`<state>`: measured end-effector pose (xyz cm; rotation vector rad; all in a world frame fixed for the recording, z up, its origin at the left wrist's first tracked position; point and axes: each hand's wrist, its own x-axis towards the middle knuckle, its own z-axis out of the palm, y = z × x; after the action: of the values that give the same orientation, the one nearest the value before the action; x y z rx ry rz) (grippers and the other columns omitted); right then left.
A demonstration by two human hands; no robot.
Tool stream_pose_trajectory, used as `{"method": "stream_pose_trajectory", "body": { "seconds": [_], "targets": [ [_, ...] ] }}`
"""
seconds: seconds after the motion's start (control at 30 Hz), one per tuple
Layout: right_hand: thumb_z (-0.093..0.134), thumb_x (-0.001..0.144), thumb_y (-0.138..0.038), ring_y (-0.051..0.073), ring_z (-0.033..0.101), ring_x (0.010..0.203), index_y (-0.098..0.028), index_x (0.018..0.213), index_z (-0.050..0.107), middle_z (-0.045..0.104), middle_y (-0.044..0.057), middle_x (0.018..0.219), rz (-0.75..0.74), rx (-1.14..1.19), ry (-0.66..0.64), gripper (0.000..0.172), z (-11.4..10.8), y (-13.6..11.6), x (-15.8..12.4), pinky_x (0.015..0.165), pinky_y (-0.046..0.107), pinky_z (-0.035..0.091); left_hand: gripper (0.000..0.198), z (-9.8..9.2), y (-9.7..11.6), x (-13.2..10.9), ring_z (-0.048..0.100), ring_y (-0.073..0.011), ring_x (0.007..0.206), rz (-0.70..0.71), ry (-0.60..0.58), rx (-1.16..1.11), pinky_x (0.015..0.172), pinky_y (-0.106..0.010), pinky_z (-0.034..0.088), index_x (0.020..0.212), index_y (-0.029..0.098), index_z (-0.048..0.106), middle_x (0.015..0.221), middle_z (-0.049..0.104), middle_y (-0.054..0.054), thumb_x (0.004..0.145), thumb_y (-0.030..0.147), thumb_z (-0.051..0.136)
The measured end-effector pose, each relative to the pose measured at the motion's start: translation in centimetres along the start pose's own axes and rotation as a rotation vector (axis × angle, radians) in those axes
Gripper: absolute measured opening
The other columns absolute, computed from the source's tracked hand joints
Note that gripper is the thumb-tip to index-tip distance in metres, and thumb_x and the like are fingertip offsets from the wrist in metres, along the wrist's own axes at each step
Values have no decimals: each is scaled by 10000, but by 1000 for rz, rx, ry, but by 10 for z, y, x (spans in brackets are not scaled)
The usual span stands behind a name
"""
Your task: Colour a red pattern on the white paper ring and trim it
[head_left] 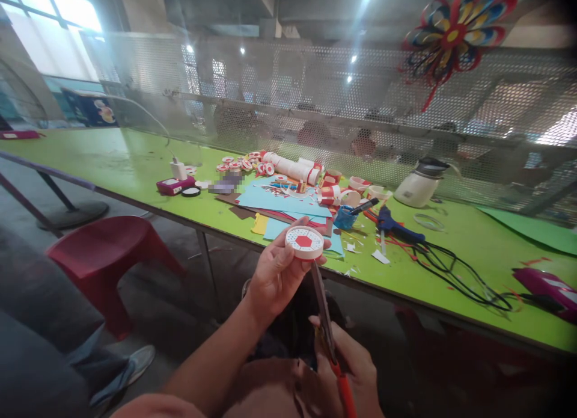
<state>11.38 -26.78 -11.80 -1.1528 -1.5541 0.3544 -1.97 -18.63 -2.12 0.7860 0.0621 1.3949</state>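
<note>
My left hand [276, 272] is closed around a round white paper disc [305, 242] with a raised rim, a red hexagon in its middle and small dark marks around it. A thin red edge shows underneath the disc. Lower down, my right hand [347, 364] grips a pair of scissors [323, 307] with orange-red handles. The blades point up and their tips reach the disc's lower edge, though I cannot tell whether they are cutting. Part of the right-hand fingers is hidden behind the scissors.
The green table [135, 150] holds blue paper sheets [265, 198], white paper rolls [293, 167], a blue glue gun [396, 227] with a looping black cord, a kettle [419, 183] and several small discs. A red stool [108, 249] stands left. Metal mesh [288, 81] rises behind.
</note>
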Motion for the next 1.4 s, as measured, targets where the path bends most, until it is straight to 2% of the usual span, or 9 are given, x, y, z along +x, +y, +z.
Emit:
{"method": "stream_pose_trajectory", "body": {
  "seconds": [0.2,0.5,0.73,1.0,1.23,1.4],
  "targets": [
    [576,816,-262,109,578,459,-217,951,726,629,-19,614,-32,-23,12,207,-2,0,0,442,171,476,694,0,0,1,629,-284,1087,-18,-1,26,817,-299,539,1408,171,388,1251,614,-155,795,326,675],
    [524,851,-260,95,484,363,-242,992,700,576,-40,542,17,30,-39,226,-4,-4,1,368,176,417,633,0,-1,2,643,-254,1063,-22,-22,-17,810,-264,532,1403,167,397,1216,638,-150,831,298,634],
    [532,816,-229,128,609,488,-243,975,711,654,-16,635,-33,12,-35,240,-7,-3,6,436,187,476,657,1,-1,4,635,-286,1076,-24,-7,10,816,-305,542,1384,168,423,1228,629,-148,796,325,671],
    [528,828,-219,143,659,566,-231,945,724,709,10,721,-22,-6,-13,227,-5,-7,8,491,196,520,688,-2,-2,4,605,-314,1128,-25,2,46,849,-345,541,1393,172,408,1264,605,-159,787,355,679],
    [549,844,-284,128,628,497,-235,935,738,689,7,673,-10,28,16,216,-3,-6,4,462,189,500,639,-3,-2,4,626,-295,1091,-19,-14,27,817,-316,543,1388,158,418,1228,627,-159,816,328,644],
    [550,863,-339,121,569,432,-248,970,740,628,-4,585,32,32,11,236,-3,-3,0,417,193,472,661,-3,-2,4,624,-301,1089,-30,-5,45,830,-337,536,1393,158,411,1230,625,-163,808,348,651]
  ]
}}
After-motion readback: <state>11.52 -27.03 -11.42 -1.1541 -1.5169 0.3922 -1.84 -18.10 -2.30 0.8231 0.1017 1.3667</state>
